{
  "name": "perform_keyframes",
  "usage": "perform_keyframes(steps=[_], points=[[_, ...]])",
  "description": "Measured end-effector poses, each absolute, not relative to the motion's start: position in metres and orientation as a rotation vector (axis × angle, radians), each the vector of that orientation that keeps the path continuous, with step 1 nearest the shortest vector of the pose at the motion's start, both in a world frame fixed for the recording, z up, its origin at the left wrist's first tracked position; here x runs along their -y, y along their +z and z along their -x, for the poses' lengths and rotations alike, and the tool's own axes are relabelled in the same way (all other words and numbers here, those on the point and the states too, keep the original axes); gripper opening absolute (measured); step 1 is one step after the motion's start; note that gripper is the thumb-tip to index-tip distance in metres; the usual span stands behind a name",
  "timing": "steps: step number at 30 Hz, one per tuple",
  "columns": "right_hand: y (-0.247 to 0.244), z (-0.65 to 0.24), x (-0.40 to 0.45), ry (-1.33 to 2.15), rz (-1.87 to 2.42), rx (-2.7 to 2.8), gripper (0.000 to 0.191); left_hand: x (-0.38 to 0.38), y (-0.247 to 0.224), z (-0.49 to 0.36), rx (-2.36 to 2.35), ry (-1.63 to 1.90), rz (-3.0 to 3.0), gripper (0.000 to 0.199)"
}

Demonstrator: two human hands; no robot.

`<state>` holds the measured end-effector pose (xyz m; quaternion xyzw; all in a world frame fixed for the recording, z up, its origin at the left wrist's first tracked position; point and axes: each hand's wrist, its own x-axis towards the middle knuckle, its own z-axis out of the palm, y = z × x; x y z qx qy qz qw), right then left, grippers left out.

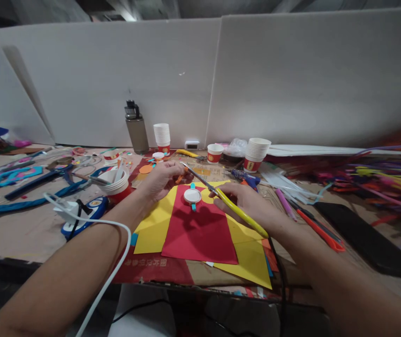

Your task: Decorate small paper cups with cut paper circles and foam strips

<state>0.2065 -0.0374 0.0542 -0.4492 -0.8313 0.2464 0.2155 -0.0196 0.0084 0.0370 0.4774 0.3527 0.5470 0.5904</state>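
My right hand [238, 201] is closed around a pair of scissors [245, 217] with long yellow handles. Their metal blades point up and left, the tips close to the fingers of my left hand [163, 179]. That hand pinches a small orange piece [181, 178], which looks like paper and is partly hidden by the fingers. Below both hands lies a red sheet [200, 234] on top of yellow sheets [252, 262]. A small white round piece [192, 196] with turquoise tabs at top and bottom rests on the red sheet.
Paper cups [116, 187] holding tools stand at left, by a blue-and-white power strip [97, 210] whose white cable crosses my left forearm. A bottle [137, 133], stacked cups [256, 152] and a glue gun [245, 178] are behind. A black phone-like slab [365, 238] and cutter [321, 231] lie right.
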Motion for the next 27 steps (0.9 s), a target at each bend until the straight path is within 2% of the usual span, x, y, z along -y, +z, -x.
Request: perform_keyframes(steps=[18, 27], points=[[0.0516, -0.2069, 0.0365, 0.77, 1.267, 2.253, 0.018, -0.0112, 0.0338, 0.0199, -0.833, 1.244, -1.109, 0.008], [0.0532, -0.2041, 0.0411, 0.914, 1.353, 2.14, 0.02, -0.0159, 0.0271, 0.0209, -0.851, 1.215, -1.089, 0.015]])
